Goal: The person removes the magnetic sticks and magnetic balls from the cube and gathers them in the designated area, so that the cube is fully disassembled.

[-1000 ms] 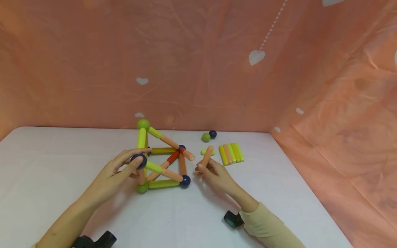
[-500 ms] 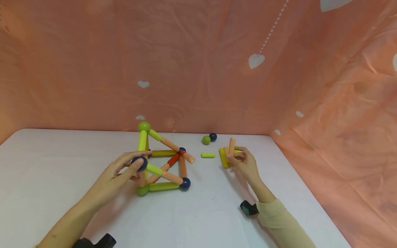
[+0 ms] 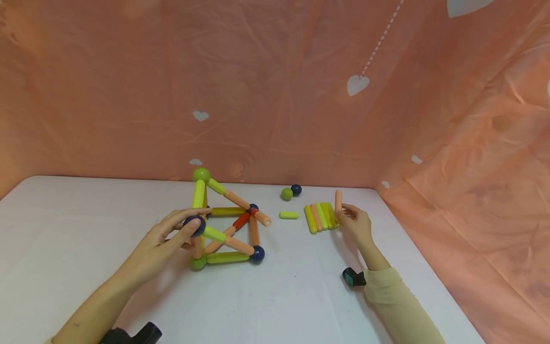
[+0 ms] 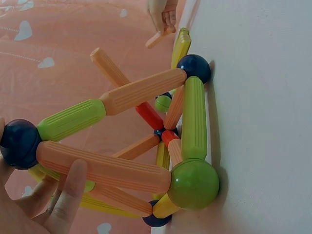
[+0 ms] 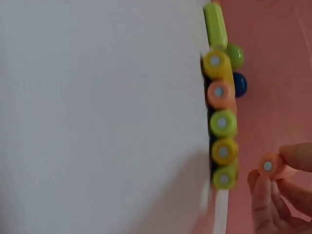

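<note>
A frame of magnetic building sticks and balls (image 3: 227,258) stands on the table, left of centre. My left hand (image 3: 156,241) holds it at the upper near corner, thumb on the navy ball (image 3: 195,226). In the left wrist view that navy ball (image 4: 20,144) joins a lime and an orange stick, and a finger lies along the orange one. My right hand (image 3: 357,227) pinches a loose orange magnetic stick (image 3: 338,198) upright, just right of a row of sticks (image 3: 310,220). The right wrist view shows the silver disc on that orange stick's end (image 5: 267,166), apart from the row.
Several yellow, lime and orange sticks make up the row. To its left lies a short lime stick (image 3: 289,215). A green ball (image 3: 286,194) and a navy ball (image 3: 296,190) sit together behind it. An orange cloth (image 3: 275,95) hangs at the table's back edge.
My right hand has carried the orange stick from beside the frame rightward, past the row of sticks to its right end. The left hand and the frame have stayed put.
</note>
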`<state>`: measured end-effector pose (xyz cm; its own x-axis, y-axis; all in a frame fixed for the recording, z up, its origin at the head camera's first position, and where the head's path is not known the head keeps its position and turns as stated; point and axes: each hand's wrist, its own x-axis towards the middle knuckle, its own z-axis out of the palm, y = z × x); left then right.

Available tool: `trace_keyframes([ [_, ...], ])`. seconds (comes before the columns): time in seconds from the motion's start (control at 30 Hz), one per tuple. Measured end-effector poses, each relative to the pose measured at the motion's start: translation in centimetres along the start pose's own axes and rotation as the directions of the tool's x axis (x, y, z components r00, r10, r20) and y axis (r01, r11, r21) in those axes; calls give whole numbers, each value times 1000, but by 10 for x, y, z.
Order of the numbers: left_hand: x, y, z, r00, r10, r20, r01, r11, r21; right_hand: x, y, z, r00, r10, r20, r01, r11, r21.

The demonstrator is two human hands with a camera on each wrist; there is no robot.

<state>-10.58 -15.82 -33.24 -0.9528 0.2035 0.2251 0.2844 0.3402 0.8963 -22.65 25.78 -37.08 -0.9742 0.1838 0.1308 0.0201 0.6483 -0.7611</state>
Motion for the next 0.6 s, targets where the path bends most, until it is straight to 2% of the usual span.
trace_keyframes([
  [0.33, 0, 0, 1, 1000, 4, -2, -4, 1000, -4, 10, 11, -3, 993, 110, 40, -113, 991, 78],
  [0.6, 0, -1, 0, 1000, 0, -3, 0, 1000, -5, 15, 17, -2, 982, 165, 89, -171, 984, 60],
])
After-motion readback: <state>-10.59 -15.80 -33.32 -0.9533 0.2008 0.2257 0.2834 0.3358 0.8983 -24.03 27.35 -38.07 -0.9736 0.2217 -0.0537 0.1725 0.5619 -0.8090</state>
